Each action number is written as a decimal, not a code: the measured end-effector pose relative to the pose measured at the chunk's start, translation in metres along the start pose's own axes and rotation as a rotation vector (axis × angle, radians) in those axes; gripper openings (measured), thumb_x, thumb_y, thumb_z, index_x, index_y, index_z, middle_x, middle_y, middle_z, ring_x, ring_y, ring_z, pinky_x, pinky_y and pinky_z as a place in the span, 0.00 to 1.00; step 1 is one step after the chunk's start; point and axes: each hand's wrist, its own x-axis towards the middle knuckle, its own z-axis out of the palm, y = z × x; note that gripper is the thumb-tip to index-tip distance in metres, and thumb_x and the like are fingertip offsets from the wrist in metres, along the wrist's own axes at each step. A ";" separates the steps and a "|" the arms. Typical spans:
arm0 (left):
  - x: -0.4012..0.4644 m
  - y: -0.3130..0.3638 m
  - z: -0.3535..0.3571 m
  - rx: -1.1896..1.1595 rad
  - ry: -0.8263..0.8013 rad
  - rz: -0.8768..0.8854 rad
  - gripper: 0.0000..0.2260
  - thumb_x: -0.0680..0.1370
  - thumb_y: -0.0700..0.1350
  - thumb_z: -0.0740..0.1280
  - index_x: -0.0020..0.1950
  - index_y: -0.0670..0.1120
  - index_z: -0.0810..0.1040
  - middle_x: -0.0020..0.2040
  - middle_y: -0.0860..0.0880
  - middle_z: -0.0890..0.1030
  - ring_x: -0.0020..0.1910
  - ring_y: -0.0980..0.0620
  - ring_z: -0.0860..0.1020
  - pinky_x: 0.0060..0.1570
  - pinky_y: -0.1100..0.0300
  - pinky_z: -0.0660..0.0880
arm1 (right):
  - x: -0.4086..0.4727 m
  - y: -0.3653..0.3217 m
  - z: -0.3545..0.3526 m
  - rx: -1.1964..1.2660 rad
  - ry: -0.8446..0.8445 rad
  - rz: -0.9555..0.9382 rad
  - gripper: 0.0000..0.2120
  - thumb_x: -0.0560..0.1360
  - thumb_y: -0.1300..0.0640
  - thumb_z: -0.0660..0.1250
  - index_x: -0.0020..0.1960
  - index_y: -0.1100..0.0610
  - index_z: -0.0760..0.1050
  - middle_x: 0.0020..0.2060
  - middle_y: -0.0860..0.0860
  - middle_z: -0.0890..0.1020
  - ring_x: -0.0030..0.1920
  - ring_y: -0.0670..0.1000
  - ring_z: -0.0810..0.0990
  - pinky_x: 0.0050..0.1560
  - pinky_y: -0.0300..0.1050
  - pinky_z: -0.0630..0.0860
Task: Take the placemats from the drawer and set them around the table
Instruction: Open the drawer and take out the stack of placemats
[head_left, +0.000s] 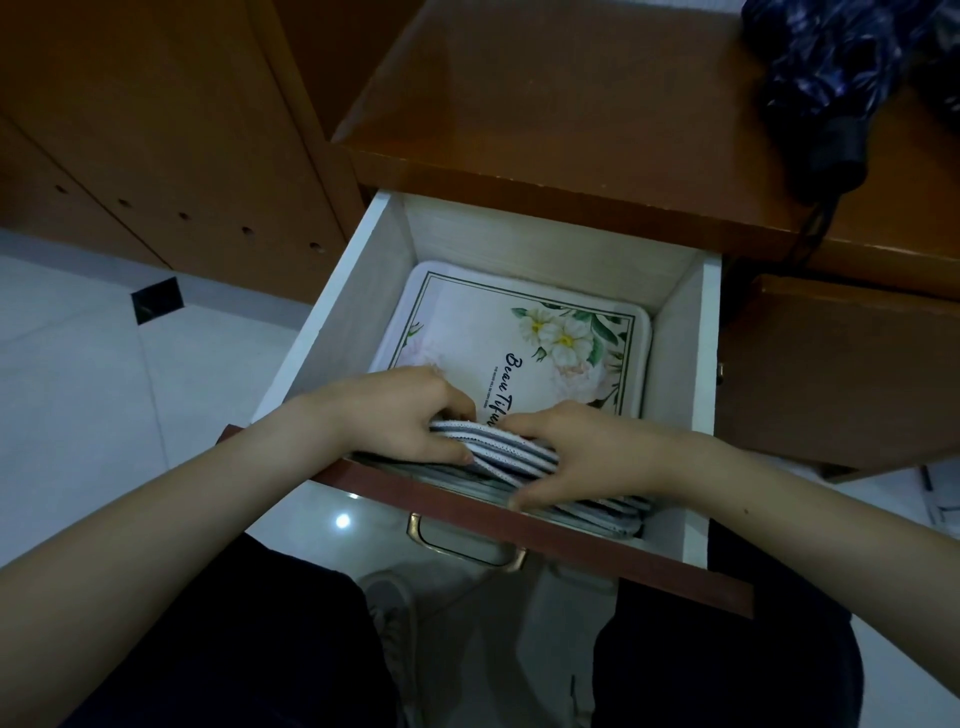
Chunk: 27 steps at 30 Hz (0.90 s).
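Observation:
A white drawer (332, 322) with a reddish-brown front stands pulled out below a wooden cabinet top. Inside lies a white floral tray (524, 332) with dark script lettering. At the drawer's near end sits a stack of grey placemats (511, 453) with white stitched edges, their upper edges lifted and fanned. My left hand (400, 415) grips the stack's left side, fingers curled over the mats. My right hand (576, 452) holds the right side, thumb under and fingers spread over the edges. The lower mats are partly hidden behind the drawer front.
A brass handle (462, 543) hangs on the drawer front. A folded dark blue umbrella (836, 88) lies on the cabinet top (545, 104) at the right. A wooden panel with holes (171, 156) stands at the left. Below are white floor tiles (78, 389) and my dark trousers.

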 end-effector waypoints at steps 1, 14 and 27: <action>0.000 0.001 0.000 0.006 0.000 0.001 0.12 0.74 0.59 0.67 0.48 0.52 0.79 0.36 0.53 0.80 0.35 0.57 0.77 0.35 0.56 0.73 | 0.001 0.000 0.000 -0.022 -0.001 0.009 0.21 0.69 0.42 0.73 0.57 0.49 0.72 0.41 0.46 0.80 0.39 0.43 0.77 0.40 0.42 0.74; 0.000 -0.001 0.004 0.051 0.014 0.036 0.12 0.75 0.59 0.65 0.48 0.52 0.78 0.35 0.52 0.79 0.34 0.57 0.75 0.32 0.59 0.70 | 0.005 -0.002 0.007 -0.099 0.065 0.025 0.08 0.68 0.59 0.70 0.44 0.54 0.72 0.32 0.48 0.75 0.30 0.45 0.73 0.29 0.39 0.69; 0.011 -0.003 0.011 0.131 -0.036 0.118 0.10 0.71 0.54 0.67 0.47 0.51 0.78 0.41 0.51 0.78 0.39 0.53 0.77 0.40 0.53 0.75 | 0.008 0.007 -0.002 0.046 0.103 0.021 0.08 0.69 0.59 0.70 0.48 0.55 0.79 0.35 0.49 0.81 0.35 0.47 0.78 0.34 0.45 0.73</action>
